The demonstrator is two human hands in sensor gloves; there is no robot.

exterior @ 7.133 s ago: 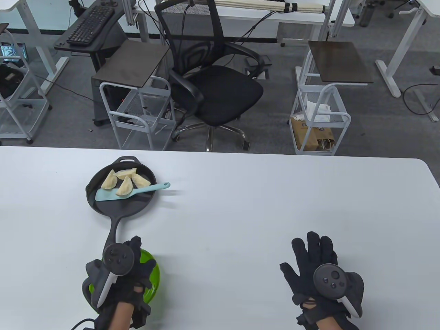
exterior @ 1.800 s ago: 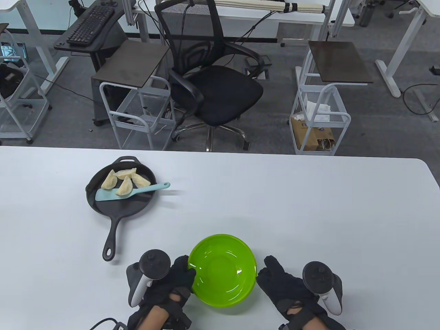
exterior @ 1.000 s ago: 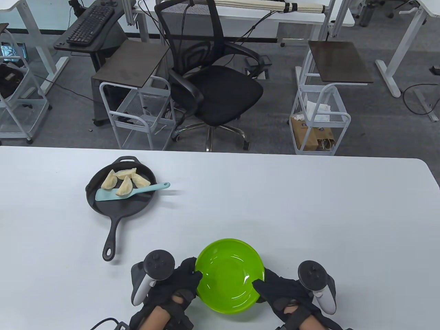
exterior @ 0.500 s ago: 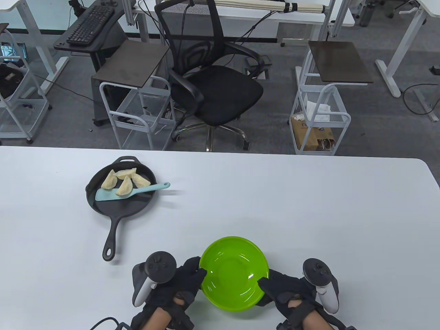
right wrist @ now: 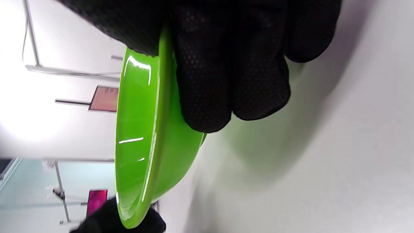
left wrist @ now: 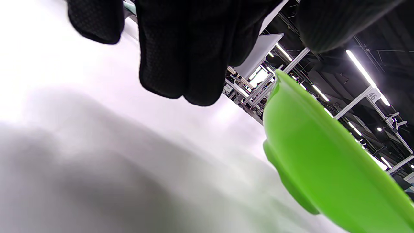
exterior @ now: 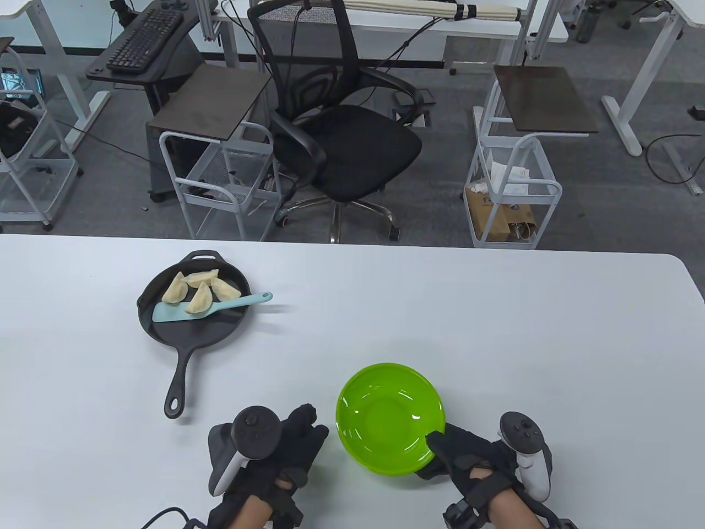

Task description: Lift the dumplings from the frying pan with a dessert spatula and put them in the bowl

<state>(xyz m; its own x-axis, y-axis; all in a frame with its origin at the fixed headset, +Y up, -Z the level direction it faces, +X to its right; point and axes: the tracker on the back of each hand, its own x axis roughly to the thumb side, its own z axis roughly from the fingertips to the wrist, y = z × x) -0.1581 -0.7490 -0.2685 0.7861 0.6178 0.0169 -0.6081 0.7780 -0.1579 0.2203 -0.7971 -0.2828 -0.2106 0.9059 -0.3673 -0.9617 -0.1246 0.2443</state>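
Observation:
The green bowl (exterior: 391,419) is at the table's near middle, empty, and looks slightly tilted in the wrist views (left wrist: 323,161) (right wrist: 139,136). My right hand (exterior: 440,449) pinches its near-right rim, thumb inside and fingers (right wrist: 226,81) under the outer wall. My left hand (exterior: 303,432) rests just left of the bowl, apart from it, with its fingers (left wrist: 181,55) holding nothing. At the far left the black frying pan (exterior: 182,330) holds several dumplings (exterior: 190,281). A teal spatula (exterior: 242,302) lies across the pan with one dumpling (exterior: 199,300) on its blade.
The pan's long handle (exterior: 179,380) points toward me, ending left of my left hand. The white table (exterior: 495,330) stretches wide to the right. Beyond its far edge stand an office chair (exterior: 341,149) and wire carts (exterior: 512,187).
The bowl has shifted right and a little farther from me, carried by my right hand. My left hand has let go of the rim and stays behind.

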